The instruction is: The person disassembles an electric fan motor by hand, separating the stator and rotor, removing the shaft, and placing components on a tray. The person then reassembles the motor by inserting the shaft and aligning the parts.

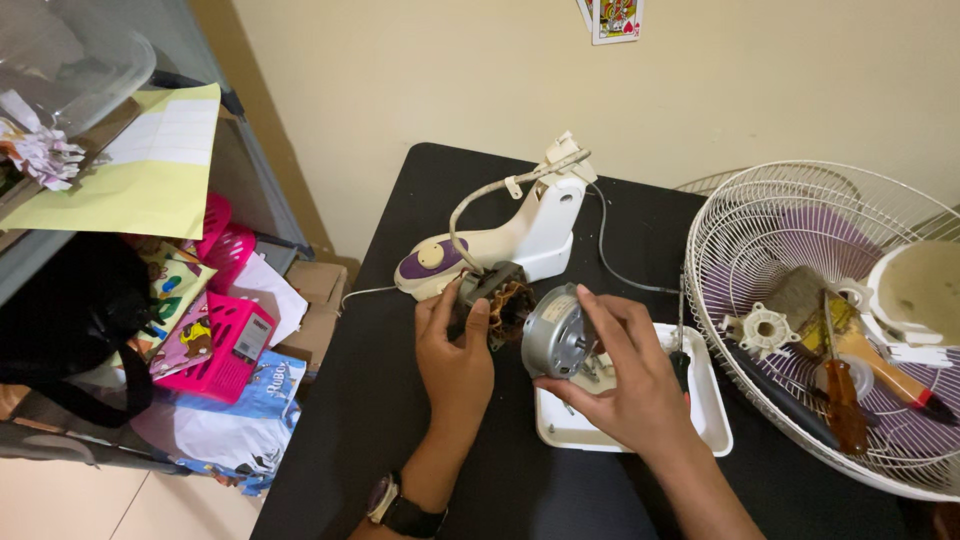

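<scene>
- Copper windings and dark steel plates make up the motor core (497, 297) that the left hand (455, 350) holds above the black tabletop (400, 400); its grip is closed around the core, thumb on the near side, fingers behind.
- Just beside it, the right hand (625, 375) pinches the round silver metal end cap (557, 335), fingers curled over the rim and the thumb beneath; the cap sits close against the core, though I cannot tell whether the two are joined.
- Judging by the materials, the core is probably dense and heavy for its size, stiff at the plates, while the thin copper wire looks easy to nick; the steel sides look the safer place to hold, not the coils.
- The cap looks smooth and possibly slippery, so a hold across its rim seems surest.
- Below the right hand lies a shallow white plastic tray (705, 420) on the tabletop.
- Behind the hands stands a white and purple plastic fan housing (500, 245) with a loose grey cable.
- To the right rests a white wire fan guard (800, 215) holding a brown-handled screwdriver (845, 400), a brush and other parts.
- A dark wristwatch (400, 510) sits on the left wrist.
</scene>
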